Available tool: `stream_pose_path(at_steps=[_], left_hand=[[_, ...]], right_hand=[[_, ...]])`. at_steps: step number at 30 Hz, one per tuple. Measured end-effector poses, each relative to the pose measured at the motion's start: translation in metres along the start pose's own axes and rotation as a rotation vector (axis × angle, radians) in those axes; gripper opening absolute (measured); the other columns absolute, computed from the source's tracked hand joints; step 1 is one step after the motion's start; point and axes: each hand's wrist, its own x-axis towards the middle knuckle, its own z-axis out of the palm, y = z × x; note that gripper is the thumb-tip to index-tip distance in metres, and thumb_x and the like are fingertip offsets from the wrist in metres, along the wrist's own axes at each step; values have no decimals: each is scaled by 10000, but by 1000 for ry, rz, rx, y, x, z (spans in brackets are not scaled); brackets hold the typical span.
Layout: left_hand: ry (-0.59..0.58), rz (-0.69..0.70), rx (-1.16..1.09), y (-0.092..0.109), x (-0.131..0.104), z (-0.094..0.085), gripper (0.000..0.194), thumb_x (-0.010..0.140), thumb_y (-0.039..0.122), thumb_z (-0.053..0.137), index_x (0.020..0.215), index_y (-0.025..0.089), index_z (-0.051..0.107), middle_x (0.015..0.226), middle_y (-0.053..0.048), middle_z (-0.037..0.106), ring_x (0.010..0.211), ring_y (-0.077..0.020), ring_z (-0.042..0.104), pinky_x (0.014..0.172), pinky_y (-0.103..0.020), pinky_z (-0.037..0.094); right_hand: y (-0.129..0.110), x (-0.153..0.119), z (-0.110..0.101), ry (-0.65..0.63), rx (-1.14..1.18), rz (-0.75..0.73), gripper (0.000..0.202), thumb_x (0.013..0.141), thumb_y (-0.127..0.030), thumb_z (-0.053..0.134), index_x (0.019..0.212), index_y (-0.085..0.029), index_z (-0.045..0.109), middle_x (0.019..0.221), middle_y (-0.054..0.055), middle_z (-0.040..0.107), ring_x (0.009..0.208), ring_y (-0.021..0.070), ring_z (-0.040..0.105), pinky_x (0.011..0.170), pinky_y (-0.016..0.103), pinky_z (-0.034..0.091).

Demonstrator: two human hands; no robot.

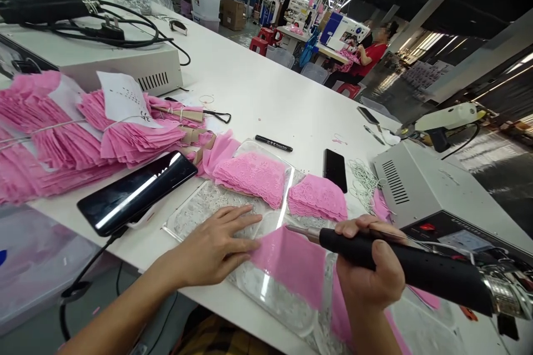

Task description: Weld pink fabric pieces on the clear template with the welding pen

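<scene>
My right hand (370,266) is wrapped around a thick black handheld tool (416,266) with a narrow metal tip (303,232) and a metal collar at its rear. The tip points left and meets the upper edge of a thin pink fabric piece (291,266). That fabric lies on a clear, glossy plate (270,302). My left hand (216,244) rests palm down with fingers stretched out, its fingertips at the fabric's left corner. Just beyond are two stacks of pink lace pieces, one larger (252,177) and one smaller (318,197). More pink fabric passes beneath my right wrist.
Tied pink fabric bundles (137,138) and a large dark phone (139,191) lie left. A marker (273,143) and a smaller phone (335,169) lie beyond the stacks. Grey boxes stand left (125,61) and right (433,183). A person in red (372,58) sits at a distant sewing machine.
</scene>
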Motion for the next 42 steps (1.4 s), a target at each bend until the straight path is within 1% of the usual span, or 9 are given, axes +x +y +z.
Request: stream_pose_path(at_steps=[3, 6, 14, 20, 26, 33, 38, 42], left_hand=[[-1, -4, 4, 1, 1, -1, 273, 936, 223, 542, 1146, 303, 696, 1410, -62, 537, 1353, -321, 433, 1057, -491, 399], [9, -4, 6, 1, 1, -1, 268, 944, 225, 535, 1140, 303, 701, 1394, -66, 551, 1352, -317, 436, 1058, -483, 398], [9, 7, 11, 1, 1, -1, 276, 935, 212, 534, 1135, 294, 704, 1393, -68, 553, 1350, -315, 437, 1059, -483, 400], [0, -7, 12, 1, 1, -1, 269, 943, 229, 534, 1144, 301, 698, 1409, -60, 538, 1366, -309, 418, 1066, -480, 397], [4, 12, 21, 1, 1, -2, 267, 952, 226, 525, 1143, 303, 695, 1401, -59, 544, 1341, -305, 447, 1068, -486, 396], [8, 34, 65, -1, 1, -1, 278, 973, 220, 487, 1152, 300, 684, 1426, -57, 515, 1377, -300, 395, 1051, -486, 415], [-2, 40, 84, -2, 0, 0, 268, 964, 227, 510, 1153, 307, 683, 1426, -50, 514, 1371, -301, 404, 1049, -487, 419], [7, 33, 82, -1, -1, -1, 272, 962, 223, 513, 1158, 309, 681, 1426, -44, 515, 1368, -299, 408, 1050, -487, 421]], right_hand=[[2, 1, 1, -8, -5, 15, 112, 716, -231, 567, 816, -203, 610, 782, -16, 581, 568, 110, 554, 569, 319, 499], [3, 2, 0, 13, -6, 31, 107, 706, -234, 582, 807, -204, 601, 781, -21, 581, 566, 110, 557, 570, 322, 506], [2, 5, 1, 31, -18, -22, 112, 681, -233, 577, 782, -202, 614, 754, -19, 598, 545, 112, 547, 544, 311, 492], [4, 3, 2, 10, -2, 13, 111, 697, -233, 586, 800, -207, 617, 775, -22, 597, 559, 115, 560, 565, 321, 501], [4, 3, 2, -21, -25, 4, 47, 719, -227, 591, 757, -198, 591, 755, -22, 591, 581, 117, 570, 598, 325, 514], [4, 4, 3, -7, 10, -8, 87, 727, -232, 591, 807, -204, 609, 787, -21, 580, 580, 106, 563, 591, 325, 518], [1, 5, 0, -10, 47, 8, 100, 722, -215, 574, 811, -209, 619, 791, -18, 579, 579, 106, 559, 574, 319, 513], [2, 2, 2, -14, 32, 19, 91, 728, -230, 588, 813, -207, 613, 792, -17, 575, 584, 108, 562, 578, 320, 511]])
